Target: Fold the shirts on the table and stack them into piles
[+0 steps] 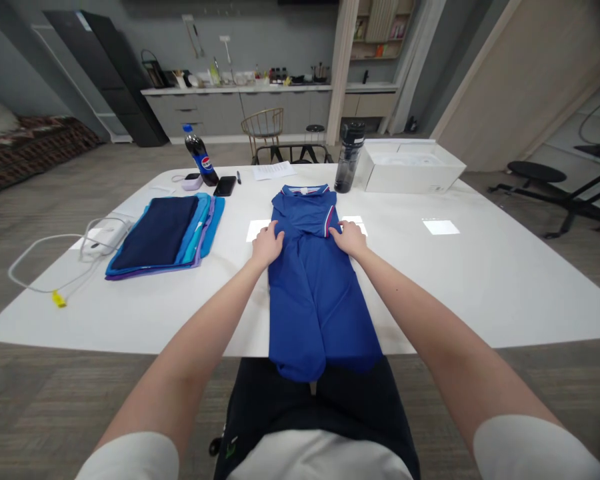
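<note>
A blue polo shirt (307, 280) lies in front of me, its sides folded inward into a long strip. Its collar, edged in white and red, points to the far side, and a striped sleeve cuff shows at the upper right. The lower end hangs over the table's front edge above my lap. My left hand (267, 244) is closed on the shirt's left edge below the collar, thumb toward the cloth. Opposite it, my right hand (350, 239) grips the right edge beside the cuff. Some fingertips of both hands are hidden.
On the white table (505, 287), a stack of folded clothes (163, 230) lies left, near a white power strip (103, 239) with cable. Farther back are a cola bottle (200, 157), phone (225, 186), papers (274, 171), dark water bottle (349, 160) and white box (415, 175).
</note>
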`<state>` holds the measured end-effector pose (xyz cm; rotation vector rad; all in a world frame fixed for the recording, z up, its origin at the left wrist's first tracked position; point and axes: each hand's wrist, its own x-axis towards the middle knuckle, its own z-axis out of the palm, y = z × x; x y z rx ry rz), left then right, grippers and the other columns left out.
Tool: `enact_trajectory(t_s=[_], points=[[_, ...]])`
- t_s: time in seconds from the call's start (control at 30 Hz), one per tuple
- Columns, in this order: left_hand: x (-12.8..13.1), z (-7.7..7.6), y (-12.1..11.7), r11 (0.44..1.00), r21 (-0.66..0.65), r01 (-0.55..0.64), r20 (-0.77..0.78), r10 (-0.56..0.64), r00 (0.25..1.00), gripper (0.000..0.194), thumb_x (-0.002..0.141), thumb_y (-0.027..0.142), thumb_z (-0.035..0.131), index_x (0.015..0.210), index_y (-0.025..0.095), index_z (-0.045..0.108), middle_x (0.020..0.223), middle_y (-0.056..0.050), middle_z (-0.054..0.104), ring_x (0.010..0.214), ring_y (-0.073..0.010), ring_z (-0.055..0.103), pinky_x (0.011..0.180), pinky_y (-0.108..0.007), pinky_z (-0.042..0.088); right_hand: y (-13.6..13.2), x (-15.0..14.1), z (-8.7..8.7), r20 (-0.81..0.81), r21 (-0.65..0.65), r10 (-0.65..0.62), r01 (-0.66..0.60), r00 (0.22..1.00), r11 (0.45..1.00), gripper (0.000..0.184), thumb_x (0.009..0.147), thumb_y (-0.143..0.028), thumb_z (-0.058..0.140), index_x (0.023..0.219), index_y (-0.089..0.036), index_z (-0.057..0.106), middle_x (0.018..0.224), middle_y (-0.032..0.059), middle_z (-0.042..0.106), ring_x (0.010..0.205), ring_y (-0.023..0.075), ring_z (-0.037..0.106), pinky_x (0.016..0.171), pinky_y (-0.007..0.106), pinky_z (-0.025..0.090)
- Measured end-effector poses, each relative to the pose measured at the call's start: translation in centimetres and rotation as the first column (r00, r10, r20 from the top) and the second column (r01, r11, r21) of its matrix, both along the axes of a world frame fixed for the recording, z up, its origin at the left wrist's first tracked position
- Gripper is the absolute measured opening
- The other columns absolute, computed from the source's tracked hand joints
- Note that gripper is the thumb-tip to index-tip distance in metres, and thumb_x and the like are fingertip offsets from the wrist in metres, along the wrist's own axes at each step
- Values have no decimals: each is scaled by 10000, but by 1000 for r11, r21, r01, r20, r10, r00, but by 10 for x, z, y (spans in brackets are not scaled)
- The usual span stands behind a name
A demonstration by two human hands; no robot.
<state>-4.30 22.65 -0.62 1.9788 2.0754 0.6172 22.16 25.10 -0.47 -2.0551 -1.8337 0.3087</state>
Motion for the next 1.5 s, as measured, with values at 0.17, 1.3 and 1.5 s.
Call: enact_trajectory(t_s=[0.17, 1.3, 1.5], points=[[6, -4, 85, 994, -51, -99, 19, 100, 995, 583, 985, 491, 432, 1496, 212, 418, 1400, -206, 587, 1311, -391, 540, 1067, -580, 412, 75, -3, -12, 6, 23, -82, 82, 997, 996, 566, 967, -560, 513, 1299, -120, 642, 1320, 248, 599, 1246, 404, 539, 981, 557, 464], [-3, 11, 0, 898, 153, 412, -87, -403, 911, 255, 941, 224, 545, 1173, 194, 647, 1172, -108, 653, 1092, -258, 630, 952, -407, 492, 9, -61, 3, 8, 218, 513, -502, 858, 837, 167, 944, -245, 612, 1086, -220, 696, 1092, 84, 664, 1024, 236, 598, 860, 346, 448], [-12, 17, -102, 888, 3, 460, 51, -459, 887, 126, 932, 238, 550, 1033, 230, 625, 846, -19, 670, 769, -195, 635, 692, -300, 451, -85, -59, 11, -219, 52, 674, -682, 705, 730, 85, 926, -239, 658, 967, -197, 719, 732, -22, 674, 676, 122, 600, 663, 235, 381]])
